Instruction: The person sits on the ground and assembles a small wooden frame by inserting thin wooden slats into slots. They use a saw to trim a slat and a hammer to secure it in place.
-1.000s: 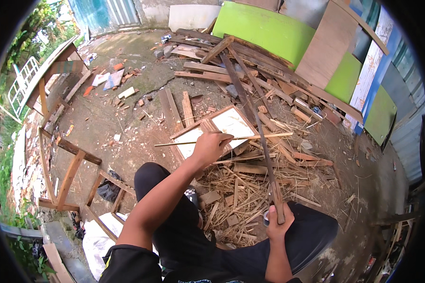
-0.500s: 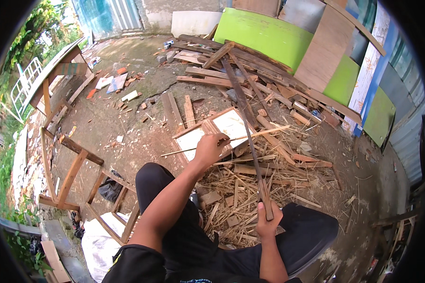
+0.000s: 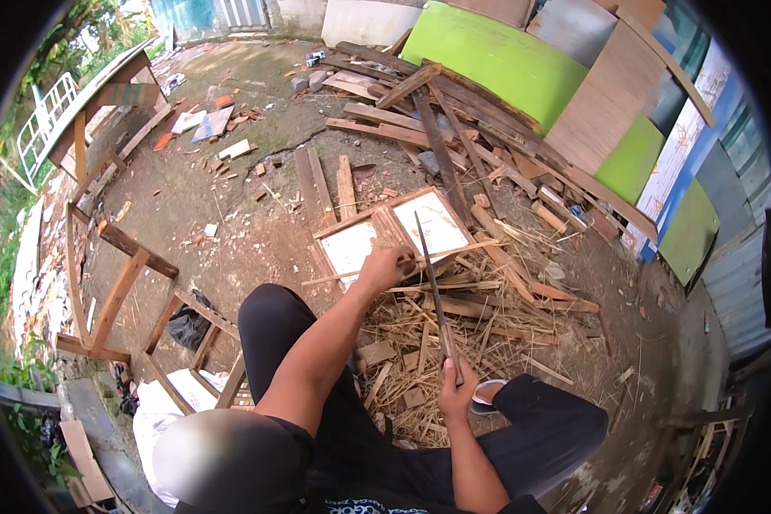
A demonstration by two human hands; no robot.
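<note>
My left hand (image 3: 385, 267) is closed around a thin, pale wooden strip (image 3: 467, 248) that reaches out on both sides of it. In my right hand (image 3: 457, 390) is a long knife with a wooden handle (image 3: 449, 349) and a narrow dark blade (image 3: 433, 284). The blade points up and away from me and crosses the strip just right of my left hand; whether they touch, I cannot tell. Beneath the strip lies a wooden frame with two white panels (image 3: 433, 216). Strips and shavings (image 3: 428, 390) are heaped between my legs.
Planks (image 3: 403, 128) are piled at the back, before leaning green boards (image 3: 488, 60). Wooden frames (image 3: 120, 300) stand at left, near a black bag (image 3: 188, 325) and a white sack (image 3: 158, 398). A blurred round shape (image 3: 223, 463) covers the lower left.
The knife has moved left, its blade now crossing the strip closer to my left hand. A shoe shows beside my right leg. The blurred shape has appeared, and the view has shifted slightly.
</note>
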